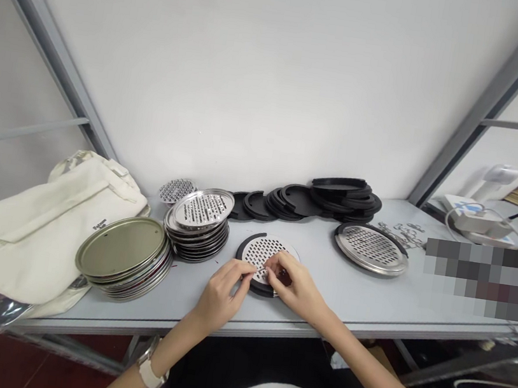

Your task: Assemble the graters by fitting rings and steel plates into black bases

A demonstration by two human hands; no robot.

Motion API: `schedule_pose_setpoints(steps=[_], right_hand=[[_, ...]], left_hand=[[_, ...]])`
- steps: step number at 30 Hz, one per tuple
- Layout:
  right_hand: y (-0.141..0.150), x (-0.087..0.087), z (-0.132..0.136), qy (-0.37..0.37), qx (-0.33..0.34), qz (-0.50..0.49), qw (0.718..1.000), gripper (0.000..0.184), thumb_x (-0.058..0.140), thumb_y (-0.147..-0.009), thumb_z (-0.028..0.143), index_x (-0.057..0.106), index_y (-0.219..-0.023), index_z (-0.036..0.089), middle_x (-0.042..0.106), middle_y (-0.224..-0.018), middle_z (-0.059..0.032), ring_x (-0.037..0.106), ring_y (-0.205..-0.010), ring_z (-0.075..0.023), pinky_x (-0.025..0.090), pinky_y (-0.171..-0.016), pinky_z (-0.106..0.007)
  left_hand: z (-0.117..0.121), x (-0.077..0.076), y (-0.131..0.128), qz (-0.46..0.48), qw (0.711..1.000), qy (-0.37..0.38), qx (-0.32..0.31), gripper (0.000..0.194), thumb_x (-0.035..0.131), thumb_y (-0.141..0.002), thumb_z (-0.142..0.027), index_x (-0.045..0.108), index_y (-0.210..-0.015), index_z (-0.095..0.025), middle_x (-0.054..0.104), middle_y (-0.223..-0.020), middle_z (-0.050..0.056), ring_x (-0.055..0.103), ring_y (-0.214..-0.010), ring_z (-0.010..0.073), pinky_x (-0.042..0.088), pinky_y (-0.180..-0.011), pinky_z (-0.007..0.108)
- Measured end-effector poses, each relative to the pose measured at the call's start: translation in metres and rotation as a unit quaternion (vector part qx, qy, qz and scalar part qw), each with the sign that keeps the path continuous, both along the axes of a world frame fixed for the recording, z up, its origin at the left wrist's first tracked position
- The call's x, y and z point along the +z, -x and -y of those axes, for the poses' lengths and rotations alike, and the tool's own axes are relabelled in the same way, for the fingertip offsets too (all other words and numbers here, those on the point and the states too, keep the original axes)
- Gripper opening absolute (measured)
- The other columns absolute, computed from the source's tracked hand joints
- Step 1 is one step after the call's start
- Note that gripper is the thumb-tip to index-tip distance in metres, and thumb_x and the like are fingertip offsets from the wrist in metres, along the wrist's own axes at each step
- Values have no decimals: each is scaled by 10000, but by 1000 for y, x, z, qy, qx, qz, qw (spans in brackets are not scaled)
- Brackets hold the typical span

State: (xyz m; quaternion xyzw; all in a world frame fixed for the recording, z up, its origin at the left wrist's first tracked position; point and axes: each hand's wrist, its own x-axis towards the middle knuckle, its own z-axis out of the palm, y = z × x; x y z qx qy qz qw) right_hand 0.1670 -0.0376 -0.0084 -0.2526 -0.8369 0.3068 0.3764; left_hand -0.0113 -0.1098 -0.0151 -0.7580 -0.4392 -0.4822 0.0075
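A round metal grater plate (261, 250) with rows of holes lies on the table, a black rim (242, 247) curving around part of its edge. Over its near half, my left hand (224, 292) is closed in a pinch. My right hand (292, 283), also pinching, meets it from the other side, the fingertips a short gap apart. Whatever small piece they hold is too tiny to make out. To the right lies a similar plate stack (371, 248) with a black edge. Small metal wire clips (405, 234) are scattered behind it.
At left stand a pile of olive-topped round plates (121, 248) and a taller stack of grater plates (203, 209), beside a cream cloth bag (42, 228). Black curved rims (345, 196) are heaped along the wall. A white device with a cable (477, 218) sits far right.
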Motion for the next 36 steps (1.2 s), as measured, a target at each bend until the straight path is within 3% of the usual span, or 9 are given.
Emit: schedule_pose_setpoints(steps=[4, 19, 36], right_hand=[[1, 0, 0, 3, -22, -4, 1000, 87, 472, -847, 122, 512, -835, 198, 488, -745, -1, 475, -682, -144, 389, -607, -259], [2, 0, 0, 8, -69, -26, 997, 129, 491, -778, 87, 450, -736, 202, 459, -692, 21, 461, -659, -136, 380, -611, -263], [-1, 1, -2, -41, 8, 1, 999, 85, 523, -878, 153, 576, -894, 217, 539, -871, -27, 520, -818, -154, 433, -749, -278]], left_hand=[[1, 1, 0, -25, 999, -4, -21, 193, 478, -875, -77, 557, -1016, -182, 641, -915, 52, 607, -887, 153, 502, -815, 292], [0, -2, 0, -88, 995, -51, -3, 203, 518, -842, -54, 572, -981, -192, 678, -864, 20, 635, -797, 136, 486, -752, 273], [-1, -2, 1, -19, 999, -15, 27, 191, 461, -894, -76, 562, -1010, -188, 640, -954, 50, 609, -938, 150, 511, -839, 292]])
